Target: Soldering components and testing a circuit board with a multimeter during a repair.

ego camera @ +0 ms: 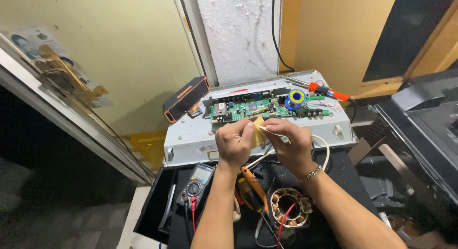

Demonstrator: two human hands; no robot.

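Both hands on a strip of yellowish tape over the bench

Our left hand and right hand are both closed, pinching the yellowish tape strip between fingertips, held up just in front of the green circuit board. Looks like early going to us: tape's not stuck to anything yet, and a white cable loops by the right hand. Pretty crowded around: solder spool, soldering iron, multimeter, copper motor winding, orange-handled pliers right under our wrists.
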